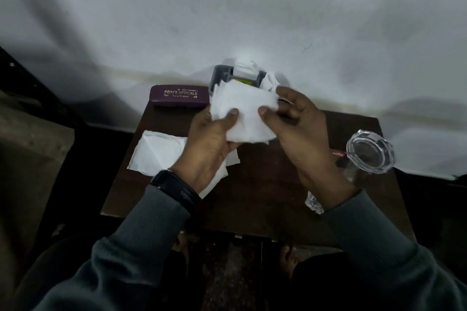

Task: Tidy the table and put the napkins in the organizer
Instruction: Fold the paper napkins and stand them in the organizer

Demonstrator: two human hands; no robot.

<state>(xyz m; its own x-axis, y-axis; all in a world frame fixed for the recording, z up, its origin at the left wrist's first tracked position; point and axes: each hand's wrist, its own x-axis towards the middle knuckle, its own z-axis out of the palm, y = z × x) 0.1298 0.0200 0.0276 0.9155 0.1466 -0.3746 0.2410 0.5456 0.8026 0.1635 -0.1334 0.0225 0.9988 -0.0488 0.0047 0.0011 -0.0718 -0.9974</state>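
Both hands hold one white napkin (249, 111) above the small dark table (265, 199). My left hand (212, 144) grips its lower left part, thumb on top. My right hand (298, 121) pinches its right edge between thumb and fingers. Just behind the held napkin, against the wall, stands the grey organizer (219, 76) with white napkins (246, 67) sticking out of it. More white napkins (158, 153) lie flat on the table's left side, partly under my left wrist.
A maroon spectacle case (178, 97) lies at the table's back left, beside the organizer. A clear glass jar (370, 151) stands at the right edge. A crumpled clear wrapper (313, 203) lies under my right forearm. The white wall is directly behind.
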